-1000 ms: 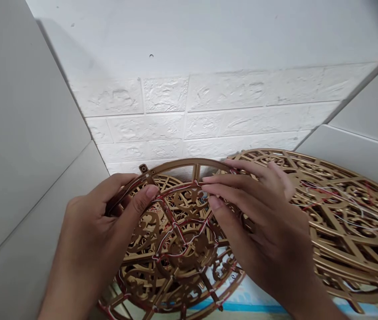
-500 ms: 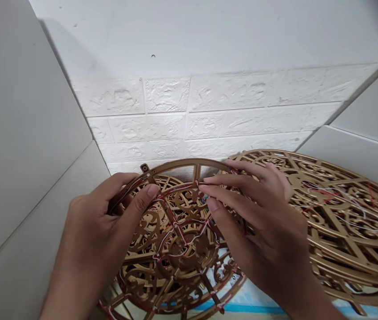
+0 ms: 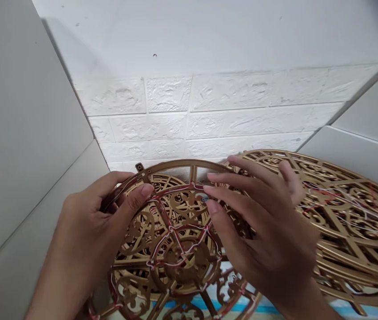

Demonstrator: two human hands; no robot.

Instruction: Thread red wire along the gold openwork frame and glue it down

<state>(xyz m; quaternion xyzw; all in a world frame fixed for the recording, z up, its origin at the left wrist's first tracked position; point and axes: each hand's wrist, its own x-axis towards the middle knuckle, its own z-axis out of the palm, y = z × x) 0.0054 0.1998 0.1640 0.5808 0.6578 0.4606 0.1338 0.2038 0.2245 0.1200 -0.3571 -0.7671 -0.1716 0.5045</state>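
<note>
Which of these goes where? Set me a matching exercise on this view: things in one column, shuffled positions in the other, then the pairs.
Things:
1. left hand
2. right hand
3. red-and-white cord
4. rear gold lattice disc

Positions:
A. laced across the front gold lattice disc
B. curled around that disc's upper-left rim
C. spread over that disc's right side
D. lying off to the right, beyond the right hand

Pairs: 1-B, 2-C, 3-A, 4-D

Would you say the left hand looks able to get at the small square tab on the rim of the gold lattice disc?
Probably yes: the left hand holds the rim of the gold lattice disc close beside the small square tab, and nothing appears to lie between them.
</note>
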